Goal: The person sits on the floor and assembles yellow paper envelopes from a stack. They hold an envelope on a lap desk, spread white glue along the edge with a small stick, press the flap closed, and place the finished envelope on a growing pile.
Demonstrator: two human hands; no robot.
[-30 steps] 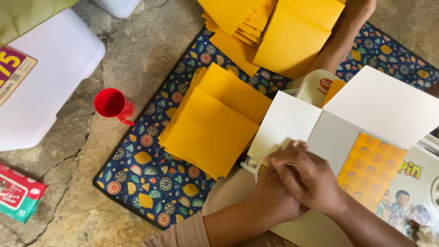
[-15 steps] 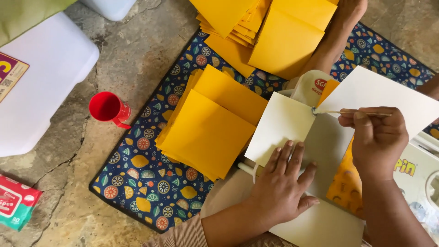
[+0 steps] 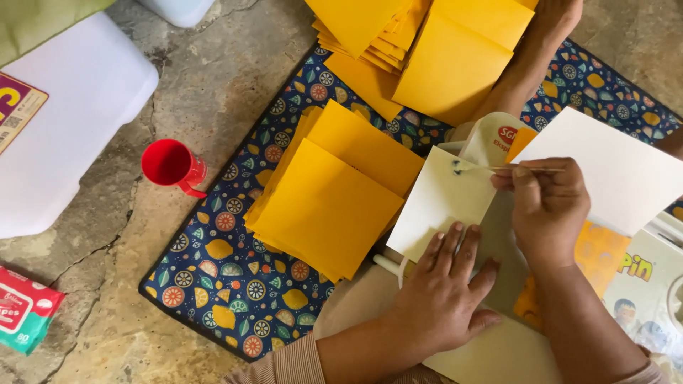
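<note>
Right hand point(image 3: 549, 206) pinched a thin stick point(image 3: 509, 168), tip on the white flap point(image 3: 441, 203). Left hand point(image 3: 445, 295) lay flat, fingers spread, pressing that flap's lower edge. Yellow envelope stack point(image 3: 334, 192) sat just left, on the patterned mat point(image 3: 220, 267).

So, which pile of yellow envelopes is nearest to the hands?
The lower pile, lying on the patterned mat just left of the left hand; the other pile lies at the top edge.

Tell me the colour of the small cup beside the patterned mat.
Red; the small cup shows clearly in the head view.
</note>
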